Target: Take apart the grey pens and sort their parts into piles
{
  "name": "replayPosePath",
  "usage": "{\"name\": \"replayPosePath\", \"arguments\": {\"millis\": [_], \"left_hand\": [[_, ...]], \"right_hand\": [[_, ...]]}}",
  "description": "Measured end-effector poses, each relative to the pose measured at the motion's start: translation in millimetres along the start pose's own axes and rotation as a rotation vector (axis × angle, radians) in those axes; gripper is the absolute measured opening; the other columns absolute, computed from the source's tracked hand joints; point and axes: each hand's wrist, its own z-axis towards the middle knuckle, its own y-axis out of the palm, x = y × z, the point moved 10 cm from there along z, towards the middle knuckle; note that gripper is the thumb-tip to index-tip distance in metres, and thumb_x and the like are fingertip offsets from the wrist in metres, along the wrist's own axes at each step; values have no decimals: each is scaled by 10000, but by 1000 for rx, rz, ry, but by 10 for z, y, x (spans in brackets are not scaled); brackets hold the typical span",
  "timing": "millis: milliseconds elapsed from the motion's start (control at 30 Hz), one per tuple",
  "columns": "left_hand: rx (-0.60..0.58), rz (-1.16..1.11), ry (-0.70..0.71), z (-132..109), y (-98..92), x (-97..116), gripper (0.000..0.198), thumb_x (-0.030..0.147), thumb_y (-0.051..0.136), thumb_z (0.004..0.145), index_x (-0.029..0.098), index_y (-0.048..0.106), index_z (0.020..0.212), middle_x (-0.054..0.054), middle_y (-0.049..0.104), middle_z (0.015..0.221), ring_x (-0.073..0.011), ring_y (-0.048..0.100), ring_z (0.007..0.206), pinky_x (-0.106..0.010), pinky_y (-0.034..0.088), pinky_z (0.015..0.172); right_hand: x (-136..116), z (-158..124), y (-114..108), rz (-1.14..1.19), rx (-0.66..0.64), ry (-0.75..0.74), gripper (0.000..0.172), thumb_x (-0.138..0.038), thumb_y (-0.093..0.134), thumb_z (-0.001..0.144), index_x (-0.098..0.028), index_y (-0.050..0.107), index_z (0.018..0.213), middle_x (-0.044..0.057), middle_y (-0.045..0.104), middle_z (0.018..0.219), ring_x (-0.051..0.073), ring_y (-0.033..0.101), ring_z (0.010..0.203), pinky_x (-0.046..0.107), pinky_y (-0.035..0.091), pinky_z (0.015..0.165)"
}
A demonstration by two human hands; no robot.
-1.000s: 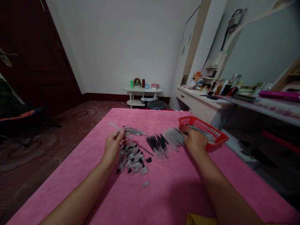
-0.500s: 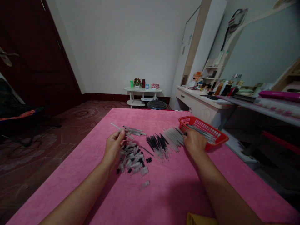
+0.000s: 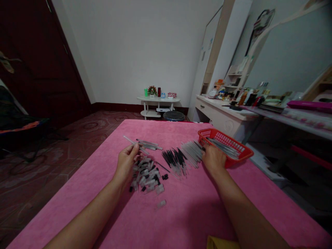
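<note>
My left hand [image 3: 127, 159] is closed in a pinch on a clear pen barrel [image 3: 129, 140], which points up and to the left. Under and beside it lies a heap of clear pen caps [image 3: 149, 176] with black pieces among them. Just beyond are several loose pen barrels [image 3: 149, 144]. My right hand [image 3: 214, 158] is closed at the right end of a row of clear barrels [image 3: 190, 154]. A dark slim piece [image 3: 199, 145] runs up to its fingertips; whether they grip it is hidden. Left of that row lie black-ended pen refills [image 3: 174, 159].
A red plastic basket [image 3: 245, 154] with more barrels [image 3: 225, 148] stands right behind my right hand. Pink cloth [image 3: 166, 224] covers the table. One cap [image 3: 161, 203] lies apart near the middle, and yellow fabric [image 3: 221, 243] shows at the front edge. A dressing table [image 3: 220, 112] stands beyond.
My right hand has shifted slightly left, toward the row of barrels. My left hand keeps its place with the barrel.
</note>
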Motion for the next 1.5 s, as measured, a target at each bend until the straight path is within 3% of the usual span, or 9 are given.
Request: {"name": "replayPosePath", "arguments": {"millis": [233,400,633,833,1000,1100,1333,1500], "left_hand": [[1,7,-1,-11,13,5,435,495,718,680,120,675,896,-4,610,686,-87,534,575,-183,450,540],[-1,10,-2,-4,9,-23,451,500,725,669,124,679,915,-7,613,702,-88,536,567,-185,444,532],[-37,25,3,-24,51,-67,401,480,710,697,130,682,892,-15,624,734,-95,540,592,-194,456,554],[-172,97,-44,-163,287,-161,417,473,702,709,127,719,941,-14,618,677,-100,523,592,-197,427,565],[-285,154,-54,-309,485,-210,395,455,694,724,135,733,953,12,570,585,-84,480,530,-184,362,502],[-318,154,-90,-345,529,-292,376,436,705,721,132,737,940,-2,607,610,-92,509,536,-193,392,516],[-343,90,-132,-353,555,-390,399,396,741,691,139,715,995,-50,696,725,-155,628,640,-264,499,635],[-263,117,-141,-313,493,-327,535,409,795,600,147,695,1055,-90,731,849,-160,646,627,-252,490,580]], "right_hand": [[15,-11,16,5,28,2,242,-197,510,837,-191,687,1002,134,696,906,265,657,843,326,455,675],[-71,-43,-70,61,42,-22,247,-215,493,842,-206,695,983,119,704,907,254,659,833,315,440,673],[-634,-299,-77,255,-24,-241,178,-254,559,824,-206,708,910,91,707,890,231,654,834,289,414,675],[-1159,-658,-316,756,-59,-448,217,-308,650,793,-196,683,976,52,704,891,178,630,785,255,423,670],[-1358,-844,-445,1022,-105,-504,223,-223,661,780,-187,663,1000,36,703,862,154,624,740,248,444,673],[-1395,-877,-435,1029,-118,-525,158,-156,630,784,-183,665,936,37,700,844,152,627,738,247,446,677],[-1418,-906,-359,919,-189,-536,202,-173,640,772,-204,644,971,35,710,867,167,643,776,241,437,677],[-1135,-619,-360,676,-149,-429,209,-190,597,799,-213,638,1003,31,711,869,168,650,797,232,416,671]]}}
